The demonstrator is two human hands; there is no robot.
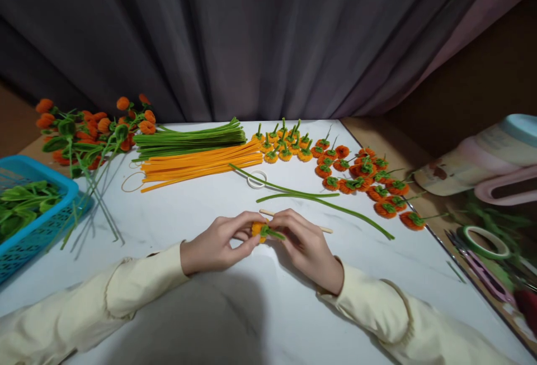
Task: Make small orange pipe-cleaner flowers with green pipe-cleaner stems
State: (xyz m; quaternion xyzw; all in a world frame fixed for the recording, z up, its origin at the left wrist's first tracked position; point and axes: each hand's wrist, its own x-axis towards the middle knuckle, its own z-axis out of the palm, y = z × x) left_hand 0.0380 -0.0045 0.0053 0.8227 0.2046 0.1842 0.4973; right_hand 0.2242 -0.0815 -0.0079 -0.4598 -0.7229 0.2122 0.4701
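My left hand (224, 242) pinches a small yellow-orange pipe-cleaner flower (257, 229) between thumb and fingers. Green stem ends (272, 233) stick out of the flower to the right. My right hand (304, 244) is closed at the flower's green part, its fingertips bent in and partly hidden. Behind my right hand a thin wooden stick (326, 230) lies on the white table. Just beyond are loose green pipe cleaners (356, 214) and a white ring (257, 179).
Orange (201, 166) and green pipe-cleaner bundles (188, 141) lie behind, with yellow flowers (285, 154) and red-orange flowers (363, 168) rightward. Left are a blue basket (39, 230) and stemmed flowers (94, 124). Right are a large bottle (474, 158), green tape (484, 243) and pink-handled scissors (489, 278).
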